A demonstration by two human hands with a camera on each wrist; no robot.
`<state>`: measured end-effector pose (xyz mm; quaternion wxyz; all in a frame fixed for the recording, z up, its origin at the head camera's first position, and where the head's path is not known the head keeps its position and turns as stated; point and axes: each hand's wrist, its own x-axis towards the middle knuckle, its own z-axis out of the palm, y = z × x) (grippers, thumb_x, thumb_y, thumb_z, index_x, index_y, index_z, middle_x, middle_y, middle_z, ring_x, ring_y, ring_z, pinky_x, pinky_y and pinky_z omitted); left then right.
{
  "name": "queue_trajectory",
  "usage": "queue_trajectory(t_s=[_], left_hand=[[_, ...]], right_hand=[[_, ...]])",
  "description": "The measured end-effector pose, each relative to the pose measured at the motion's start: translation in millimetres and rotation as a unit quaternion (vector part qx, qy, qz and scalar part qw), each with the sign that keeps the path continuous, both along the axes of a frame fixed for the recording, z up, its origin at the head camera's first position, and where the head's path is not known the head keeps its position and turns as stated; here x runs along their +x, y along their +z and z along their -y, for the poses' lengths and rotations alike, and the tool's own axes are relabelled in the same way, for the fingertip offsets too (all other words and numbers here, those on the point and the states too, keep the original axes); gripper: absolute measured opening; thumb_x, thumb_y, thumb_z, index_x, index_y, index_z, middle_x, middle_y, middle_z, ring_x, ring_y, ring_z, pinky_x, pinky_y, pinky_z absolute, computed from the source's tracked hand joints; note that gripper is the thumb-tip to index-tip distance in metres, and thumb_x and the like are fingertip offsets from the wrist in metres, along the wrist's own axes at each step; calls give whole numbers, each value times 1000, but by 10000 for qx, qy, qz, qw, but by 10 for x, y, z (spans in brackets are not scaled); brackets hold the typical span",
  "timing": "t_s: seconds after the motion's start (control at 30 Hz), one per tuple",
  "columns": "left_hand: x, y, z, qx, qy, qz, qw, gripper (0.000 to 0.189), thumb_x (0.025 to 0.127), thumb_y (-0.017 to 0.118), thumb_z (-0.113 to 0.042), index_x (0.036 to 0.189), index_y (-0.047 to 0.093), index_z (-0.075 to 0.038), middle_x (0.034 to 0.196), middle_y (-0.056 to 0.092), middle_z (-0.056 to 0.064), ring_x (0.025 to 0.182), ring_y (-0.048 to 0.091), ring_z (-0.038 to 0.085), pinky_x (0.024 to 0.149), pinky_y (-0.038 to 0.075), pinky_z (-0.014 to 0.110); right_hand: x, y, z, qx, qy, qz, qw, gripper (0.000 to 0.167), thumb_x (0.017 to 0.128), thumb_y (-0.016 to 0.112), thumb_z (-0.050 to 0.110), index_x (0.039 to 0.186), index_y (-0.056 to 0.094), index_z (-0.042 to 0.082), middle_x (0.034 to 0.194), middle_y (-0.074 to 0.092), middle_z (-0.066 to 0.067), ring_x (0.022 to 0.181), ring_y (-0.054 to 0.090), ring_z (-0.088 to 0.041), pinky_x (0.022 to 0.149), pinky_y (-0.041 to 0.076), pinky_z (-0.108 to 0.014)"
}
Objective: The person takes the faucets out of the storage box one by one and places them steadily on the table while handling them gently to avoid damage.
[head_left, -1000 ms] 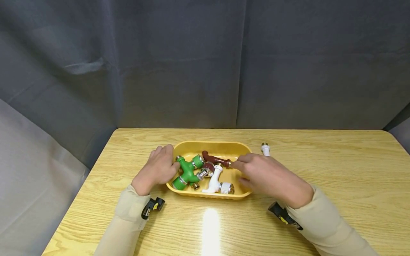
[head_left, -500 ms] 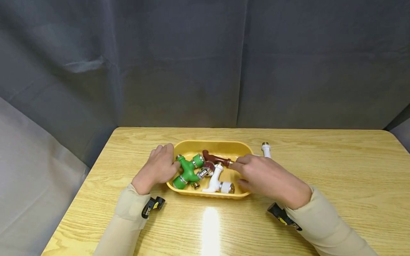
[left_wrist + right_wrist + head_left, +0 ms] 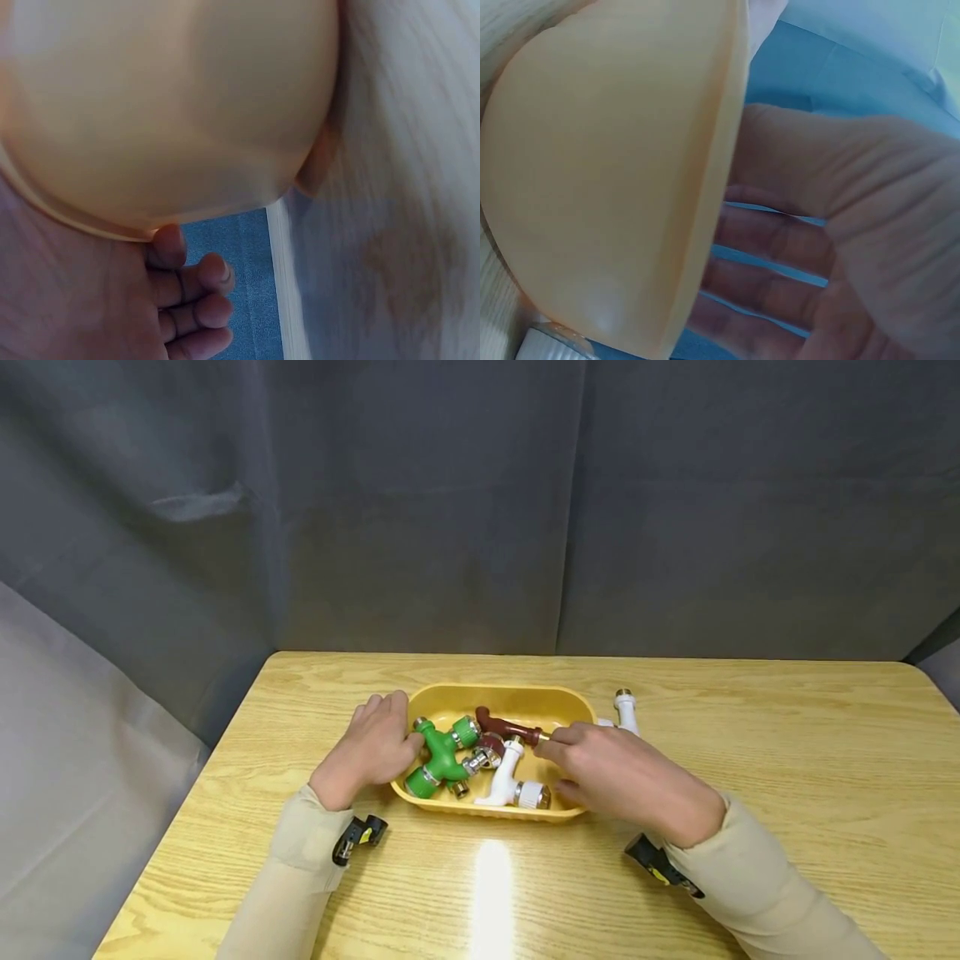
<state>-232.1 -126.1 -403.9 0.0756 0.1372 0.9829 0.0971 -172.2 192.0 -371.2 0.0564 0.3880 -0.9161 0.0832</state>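
A yellow plastic basin [image 3: 450,807] holds several garden taps. My left hand [image 3: 375,745] grips its left rim, thumb over the inner side; the left wrist view shows the other fingers curled outside. My right hand [image 3: 611,768] reaches over the right rim, and the right wrist view shows its fingers fairly straight and spread behind the rim. Its fingertips, partly hidden, come right to the brass end of a maroon tap [image 3: 510,728]. Closer to the front lies a white tap [image 3: 504,781]. At the left is a green double tap [image 3: 442,758], overlapping a chrome-and-maroon knob [image 3: 491,749].
Outside the basin, a second white tap [image 3: 626,712] lies on the wood-grain table [image 3: 787,760], partly hidden behind the right hand. Grey cloth [image 3: 420,510] hangs along the table's back edge.
Both hands stay at the basin almost unmoved. The whole scene shifts slightly upward in the head view, and slightly more of the white tap outside the basin shows.
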Motion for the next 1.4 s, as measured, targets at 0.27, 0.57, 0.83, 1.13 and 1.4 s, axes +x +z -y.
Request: queue_trajectory(t_s=[0.27,0.57,0.83,1.13,1.4], left_hand=[[9,6,-9,27,-1,-21,10000,23,97,48,-31,100,43,-9,89,46,7,88,40,26,79,28,35],[15,14,-29,33,23,-7,10000,23,97,48,-31,101,43,-9,89,46,7,88,39,26,79,29,35],[21,14,-40,61,42,20,10000,23,97,48,-31,102,44,-9,89,46,8,89,40,26,80,29,35],[35,-5,-40,73,39,36,10000,23,97,48,-31,102,43,-9,88,46,7,88,40,26,79,29,35],[39,-6,-46,73,44,48,10000,23,97,48,-31,102,43,-9,89,47,7,89,40,26,80,29,35]], right_hand=[[-3,-44,9,-69,118,26,9999,25,87,82,19,109,76,10,96,74,-2,79,67,-12,69,59,-31],[3,-63,22,-130,229,82,9996,15,90,79,18,103,75,11,91,72,0,73,62,-8,61,52,-24],[27,-97,33,-108,268,146,9995,11,90,78,16,100,74,13,93,74,0,75,64,-9,62,54,-24],[36,-140,58,-45,353,98,9993,18,90,80,29,96,73,15,85,69,3,70,57,-5,59,51,-23],[28,-170,57,-158,441,265,9986,21,89,80,31,101,75,14,93,73,1,78,67,-8,65,57,-24]])
